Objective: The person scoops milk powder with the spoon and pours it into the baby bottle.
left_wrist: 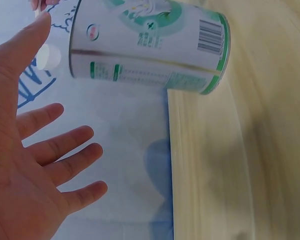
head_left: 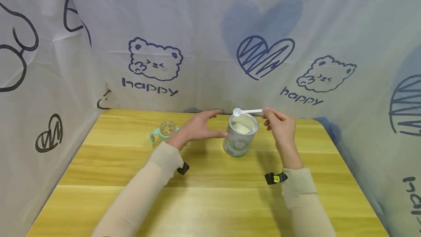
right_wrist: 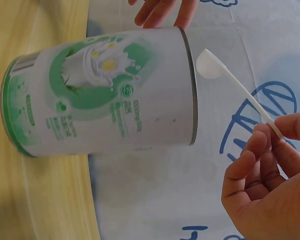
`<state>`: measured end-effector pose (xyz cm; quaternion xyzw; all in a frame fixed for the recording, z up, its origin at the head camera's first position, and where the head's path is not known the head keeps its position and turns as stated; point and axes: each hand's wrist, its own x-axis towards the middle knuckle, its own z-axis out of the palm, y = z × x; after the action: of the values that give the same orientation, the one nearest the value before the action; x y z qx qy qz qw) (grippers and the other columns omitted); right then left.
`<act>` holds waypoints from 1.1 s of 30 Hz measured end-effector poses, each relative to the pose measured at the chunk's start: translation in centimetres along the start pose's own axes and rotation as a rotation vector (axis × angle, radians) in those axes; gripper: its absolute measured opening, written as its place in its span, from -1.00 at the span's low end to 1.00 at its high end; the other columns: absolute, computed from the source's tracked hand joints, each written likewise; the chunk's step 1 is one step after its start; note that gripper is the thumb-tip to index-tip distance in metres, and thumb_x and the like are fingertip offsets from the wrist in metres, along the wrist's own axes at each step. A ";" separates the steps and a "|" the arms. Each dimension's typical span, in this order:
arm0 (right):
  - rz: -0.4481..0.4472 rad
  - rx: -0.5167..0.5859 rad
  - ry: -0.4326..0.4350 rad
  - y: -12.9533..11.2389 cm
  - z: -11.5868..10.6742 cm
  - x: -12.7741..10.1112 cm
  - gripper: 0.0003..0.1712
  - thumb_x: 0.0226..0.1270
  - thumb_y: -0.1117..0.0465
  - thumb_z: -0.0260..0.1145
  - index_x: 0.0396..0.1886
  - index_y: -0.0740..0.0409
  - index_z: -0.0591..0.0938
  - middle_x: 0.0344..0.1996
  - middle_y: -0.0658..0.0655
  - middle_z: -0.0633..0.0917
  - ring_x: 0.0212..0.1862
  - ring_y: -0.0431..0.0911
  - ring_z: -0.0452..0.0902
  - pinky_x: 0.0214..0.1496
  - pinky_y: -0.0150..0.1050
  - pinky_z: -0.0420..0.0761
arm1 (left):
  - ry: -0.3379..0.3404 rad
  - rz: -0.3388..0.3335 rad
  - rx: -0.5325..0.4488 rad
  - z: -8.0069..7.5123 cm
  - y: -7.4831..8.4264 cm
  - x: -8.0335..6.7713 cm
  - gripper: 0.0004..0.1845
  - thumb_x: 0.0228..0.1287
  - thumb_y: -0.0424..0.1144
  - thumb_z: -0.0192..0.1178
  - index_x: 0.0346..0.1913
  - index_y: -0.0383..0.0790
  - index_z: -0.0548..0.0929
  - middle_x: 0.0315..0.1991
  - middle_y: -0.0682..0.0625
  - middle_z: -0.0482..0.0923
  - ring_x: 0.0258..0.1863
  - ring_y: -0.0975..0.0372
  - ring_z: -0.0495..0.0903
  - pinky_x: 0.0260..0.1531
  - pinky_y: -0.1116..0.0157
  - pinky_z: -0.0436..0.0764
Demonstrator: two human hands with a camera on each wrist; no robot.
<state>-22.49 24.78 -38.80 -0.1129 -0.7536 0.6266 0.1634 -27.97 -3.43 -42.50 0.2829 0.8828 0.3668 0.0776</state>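
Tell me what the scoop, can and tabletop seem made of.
Scoop: probably plastic; smooth, evenly white and thin, as if moulded.
Can: likely metal under a printed finish; its grey rim and lengthwise seam suggest so.
Tabletop: wood or wood-look laminate, slightly glossy; yellowish grain streaks and a soft sheen show.
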 end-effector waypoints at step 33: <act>-0.032 -0.188 0.043 2.4 -1.5 -0.4 -0.64 0.40 0.03 0.46 0.00 0.20 0.85 -0.50 -0.21 0.77 -0.49 -0.29 0.60 -0.42 -0.46 0.64 | -0.038 0.031 -0.052 3.6 1.7 2.8 0.07 0.27 0.31 0.40 0.68 -0.10 0.18 0.48 -0.25 0.46 0.44 -0.11 0.49 0.40 -0.17 0.53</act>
<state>-21.63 26.45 -40.99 -0.1295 -0.8071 0.5478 0.1782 -28.30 1.31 -43.72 0.3012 0.8668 0.3855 0.0961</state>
